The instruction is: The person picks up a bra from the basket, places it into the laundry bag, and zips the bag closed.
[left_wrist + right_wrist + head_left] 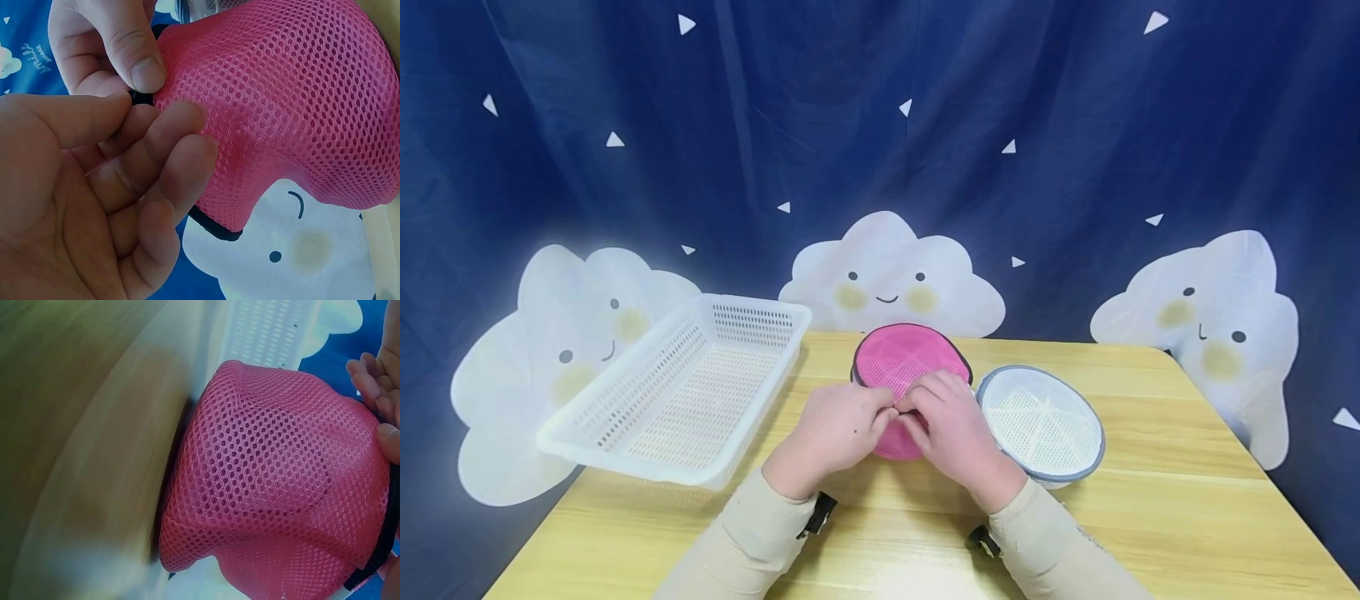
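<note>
A pink mesh bag [910,346] with black trim stands on the table in front of me, its round top tilted my way. My left hand [838,429] pinches the black edging between thumb and forefinger, seen close up in the left wrist view. Right beside it, my right hand [951,425] grips the same edging, its thumb [147,75] pressed on the rim. The two hands' fingertips nearly meet at the near side of the top. In the right wrist view the mesh side [269,462] bulges and creases; most of the right hand is hidden there.
A white mesh bag [1037,421] with grey-blue trim lies to the right of the pink one. On the left stands a white slotted plastic basket [625,468]. A dark blue curtain [880,158] with clouds hangs behind the wooden table [1180,500].
</note>
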`<action>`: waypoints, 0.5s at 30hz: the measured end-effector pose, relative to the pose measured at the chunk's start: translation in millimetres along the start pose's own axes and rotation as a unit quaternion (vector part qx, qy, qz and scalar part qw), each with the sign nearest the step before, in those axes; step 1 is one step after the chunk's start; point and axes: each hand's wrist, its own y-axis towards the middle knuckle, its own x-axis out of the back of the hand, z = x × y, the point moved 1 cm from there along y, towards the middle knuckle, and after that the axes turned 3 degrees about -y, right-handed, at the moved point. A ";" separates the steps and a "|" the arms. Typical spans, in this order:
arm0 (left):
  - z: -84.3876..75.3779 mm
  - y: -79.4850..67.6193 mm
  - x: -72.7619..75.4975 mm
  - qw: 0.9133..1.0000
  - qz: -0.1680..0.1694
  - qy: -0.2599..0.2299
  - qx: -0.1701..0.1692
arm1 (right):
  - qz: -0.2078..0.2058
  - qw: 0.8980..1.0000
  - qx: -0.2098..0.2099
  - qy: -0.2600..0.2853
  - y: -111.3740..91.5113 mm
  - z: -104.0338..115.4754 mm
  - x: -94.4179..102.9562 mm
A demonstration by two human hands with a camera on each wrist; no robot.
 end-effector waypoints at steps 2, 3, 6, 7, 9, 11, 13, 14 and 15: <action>0.6 -0.1 0.8 1.000 0.002 -0.003 0.000 | -0.001 1.000 -0.001 0.002 -0.3 -0.4 -0.1; 0.9 -0.2 1.3 1.000 0.003 -0.004 0.000 | -0.001 1.000 -0.002 0.003 -0.4 -0.6 0.0; 2.3 -0.2 1.9 1.000 0.004 -0.006 0.002 | -0.001 1.000 -0.002 0.005 -0.2 -0.6 0.0; 2.9 -0.3 2.1 1.000 0.004 -0.006 0.003 | -0.001 1.000 -0.002 0.005 -0.1 -0.6 0.0; 3.9 -0.3 2.5 1.000 0.005 -0.004 0.006 | 0.001 1.000 -0.003 0.005 0.3 -0.2 0.4; 4.5 -0.5 3.0 1.000 0.006 -0.002 0.007 | 0.001 1.000 -0.003 0.004 0.6 0.2 0.6; 4.5 -0.5 3.9 1.000 0.010 -0.003 0.010 | 0.002 1.000 -0.003 0.003 0.9 0.7 1.1; 4.4 -0.6 4.6 1.000 0.011 -0.004 0.010 | 0.003 1.000 -0.004 0.002 1.2 1.0 1.4; 4.4 -0.6 5.1 1.000 0.012 -0.004 0.010 | 0.005 1.000 -0.004 0.002 1.2 1.3 1.6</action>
